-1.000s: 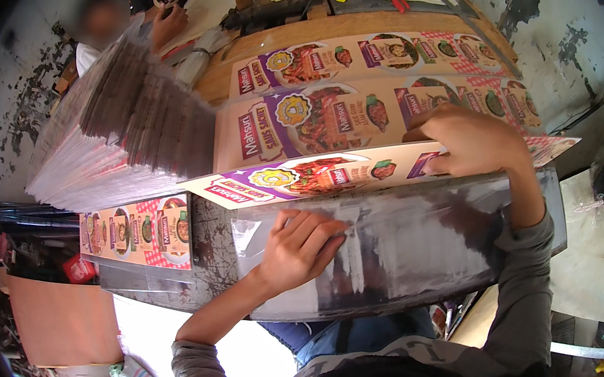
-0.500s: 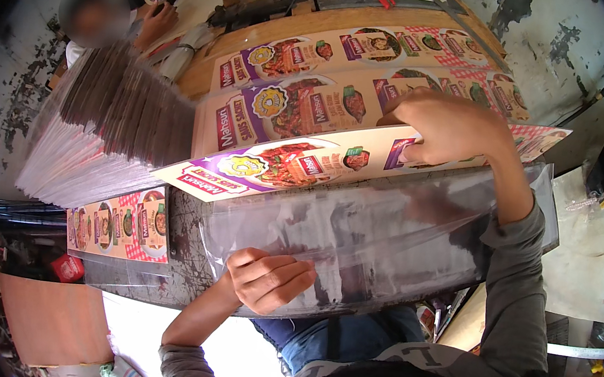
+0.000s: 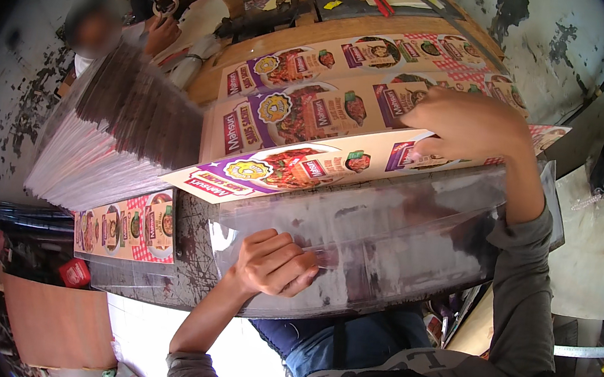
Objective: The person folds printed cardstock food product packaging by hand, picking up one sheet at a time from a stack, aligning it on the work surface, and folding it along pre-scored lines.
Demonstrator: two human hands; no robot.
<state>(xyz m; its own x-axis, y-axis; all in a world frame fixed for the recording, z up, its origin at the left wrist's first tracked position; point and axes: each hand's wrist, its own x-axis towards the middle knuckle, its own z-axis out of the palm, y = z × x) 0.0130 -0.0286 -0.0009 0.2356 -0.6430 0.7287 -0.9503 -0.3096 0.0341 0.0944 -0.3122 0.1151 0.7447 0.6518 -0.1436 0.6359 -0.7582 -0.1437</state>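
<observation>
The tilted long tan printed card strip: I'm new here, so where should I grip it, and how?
Pinch the tan card strip probably by its raised long edge, right of middle, from above, as the right hand does: this thin card tilts, leaving that edge exposed.

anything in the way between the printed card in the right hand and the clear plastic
Nothing visible stands between the printed card and the clear plastic; whether they touch is unclear. The right hand grips the card; the left hand is at the plastic's near side.
</observation>
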